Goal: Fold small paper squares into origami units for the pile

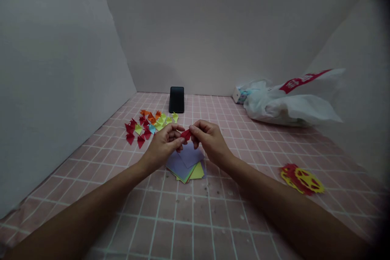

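Note:
My left hand [164,144] and my right hand [210,140] meet above the middle of the table, and both pinch a small folded piece of red paper [186,134] between their fingertips. Just below the hands lies a small stack of coloured paper squares [186,165], purple on top with yellow and green edges showing. To the left of the hands, several small folded paper pieces [146,126] in red, orange, yellow-green and blue lie scattered on the pink checked tablecloth [189,215].
A black phone [176,99] leans against the back wall. A white plastic bag [286,103] with red print lies at the back right. Red and yellow paper cut-outs [301,178] lie at the right. Grey walls close in the left, back and right.

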The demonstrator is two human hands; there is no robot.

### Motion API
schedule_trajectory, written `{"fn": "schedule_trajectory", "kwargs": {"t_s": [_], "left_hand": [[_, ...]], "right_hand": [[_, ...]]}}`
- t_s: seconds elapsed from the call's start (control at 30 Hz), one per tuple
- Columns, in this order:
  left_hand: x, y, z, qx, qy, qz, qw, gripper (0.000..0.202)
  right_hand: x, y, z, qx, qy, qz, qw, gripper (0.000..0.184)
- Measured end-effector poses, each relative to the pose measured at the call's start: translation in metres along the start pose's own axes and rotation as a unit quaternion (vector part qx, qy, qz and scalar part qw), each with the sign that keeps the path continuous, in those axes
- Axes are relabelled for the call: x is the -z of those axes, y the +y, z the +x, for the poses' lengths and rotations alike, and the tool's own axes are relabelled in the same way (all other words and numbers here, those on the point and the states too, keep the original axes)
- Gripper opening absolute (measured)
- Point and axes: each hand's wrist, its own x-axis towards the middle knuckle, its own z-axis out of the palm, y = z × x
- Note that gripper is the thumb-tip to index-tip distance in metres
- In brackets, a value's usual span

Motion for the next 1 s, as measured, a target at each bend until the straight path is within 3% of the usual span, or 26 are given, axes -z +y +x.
{"fn": "schedule_trajectory", "kwargs": {"t_s": [0.13, 0.3, 0.53, 1.0], "left_hand": [[0.0011, -0.0019, 0.0004, 0.023, -0.001, -0.003, 1.000, 0.025], [0.0005, -0.0002, 0.0015, 0.033, 0.063, -0.030, 0.997, 0.028], [0.0009, 0.0024, -0.0011, 0.010, 0.042, 0.017, 0.999, 0.029], [0.0014, 0.0020, 0.0011, 0.023, 0.079, 0.039, 0.996, 0.024]], "right_hand": [[0.0003, 0.0015, 0.0009, 0.000, 0.005, 0.011, 1.000, 0.029], [-0.0008, 0.0020, 0.0011, -0.014, -0.036, 0.016, 0.999, 0.026], [-0.0019, 0.0048, 0.0006, -0.024, -0.053, 0.001, 0.998, 0.022], [-0.0038, 0.0079, -0.0008, -0.055, -0.069, 0.053, 0.995, 0.021]]}}
